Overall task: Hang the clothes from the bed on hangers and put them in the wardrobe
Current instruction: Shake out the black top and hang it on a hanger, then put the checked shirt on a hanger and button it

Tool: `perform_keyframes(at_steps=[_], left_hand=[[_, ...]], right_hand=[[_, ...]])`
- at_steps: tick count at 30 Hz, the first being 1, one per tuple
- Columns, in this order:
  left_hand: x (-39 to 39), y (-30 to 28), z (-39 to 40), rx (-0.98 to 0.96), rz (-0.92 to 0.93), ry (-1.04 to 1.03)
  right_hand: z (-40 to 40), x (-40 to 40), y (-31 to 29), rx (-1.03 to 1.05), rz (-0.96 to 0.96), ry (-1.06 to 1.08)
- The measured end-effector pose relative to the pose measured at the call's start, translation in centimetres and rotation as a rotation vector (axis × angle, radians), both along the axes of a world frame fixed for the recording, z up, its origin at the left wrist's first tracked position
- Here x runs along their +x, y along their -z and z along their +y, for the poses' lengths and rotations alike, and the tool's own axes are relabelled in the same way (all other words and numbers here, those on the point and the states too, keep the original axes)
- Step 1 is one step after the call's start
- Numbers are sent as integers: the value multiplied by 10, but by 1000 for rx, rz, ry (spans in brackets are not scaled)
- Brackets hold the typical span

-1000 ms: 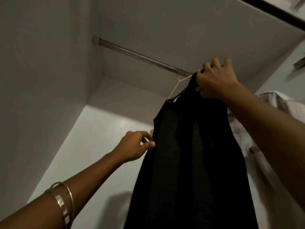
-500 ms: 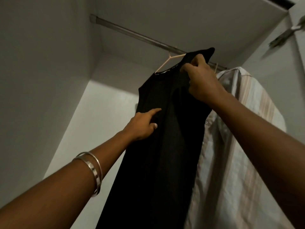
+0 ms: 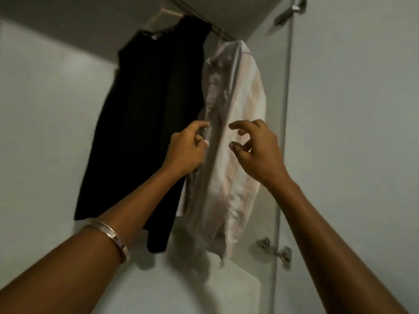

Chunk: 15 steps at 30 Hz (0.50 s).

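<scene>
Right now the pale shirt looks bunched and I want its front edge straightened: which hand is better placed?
Left, probably. The left hand is already at the pale shirt's front edge, fingers curled against it, while the right hand hovers loosely curled in front, holding nothing.

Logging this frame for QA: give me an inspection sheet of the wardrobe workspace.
Surface: wardrobe back wall, pale, bare where visible.
Job's things: black garment hangs on a pale hanger from the rail; striped shirt hangs to its right.
Clutter: nothing seen.
Hands: left hand has loosely curled fingers at the shirt's front edge, contact unclear; right hand is open, holding nothing.
Cables: nothing seen.
Surroundings: door hinge on the right panel; bangle on the left wrist.
</scene>
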State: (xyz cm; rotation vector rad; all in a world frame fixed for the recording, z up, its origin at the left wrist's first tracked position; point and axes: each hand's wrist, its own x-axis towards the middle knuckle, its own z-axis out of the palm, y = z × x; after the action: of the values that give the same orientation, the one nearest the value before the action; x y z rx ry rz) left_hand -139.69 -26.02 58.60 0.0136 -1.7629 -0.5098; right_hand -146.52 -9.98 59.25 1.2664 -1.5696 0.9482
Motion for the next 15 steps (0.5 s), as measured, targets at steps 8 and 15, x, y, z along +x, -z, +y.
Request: perform_keyframes(at_steps=[8, 15], left_hand=[[-26, 106, 146, 246, -288, 568], [6, 229, 349, 369, -624, 1026]], right_hand=[[155, 58, 122, -158, -487, 37], [334, 155, 226, -364, -765, 304]])
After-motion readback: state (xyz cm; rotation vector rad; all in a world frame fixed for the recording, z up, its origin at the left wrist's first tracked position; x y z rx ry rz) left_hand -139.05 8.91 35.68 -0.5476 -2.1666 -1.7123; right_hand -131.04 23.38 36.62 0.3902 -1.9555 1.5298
